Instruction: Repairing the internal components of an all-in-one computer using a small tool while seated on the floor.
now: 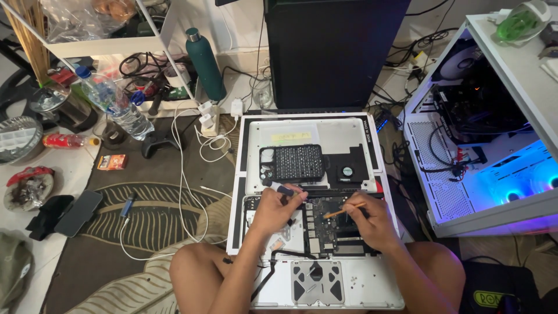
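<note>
An opened white laptop (325, 291) lies on the floor rug (145, 221) between the knees of a seated person, its underside up so that the inner parts face the camera. The left hand (278, 208) is closed around a small screwdriver with a dark handle (279, 187), held low over the left part of the dark circuit board (325, 224); the tip is hidden behind the fingers, so whether it touches a screw cannot be told. The right hand (372, 220) pinches a thin wooden stick (344, 211) like a pen, the stick pointing left and down toward the middle of the board, a grip that suits fine prodding. Both wrists hover just above the case, near each other, which steadies the tools.

Just beyond the hands, on the removed bottom cover (308, 131), rest a black tray of screwdriver bits (293, 161) and a small black fan (347, 171), within easy reach. The square trackpad underside (317, 282) sits at the near edge of the laptop. To the right stands an open white desktop computer case (465, 174) with blue lighting. To the far left are a clear water bottle (110, 102), a dark green flask (205, 64) and a tangle of white cables (192, 174).
</note>
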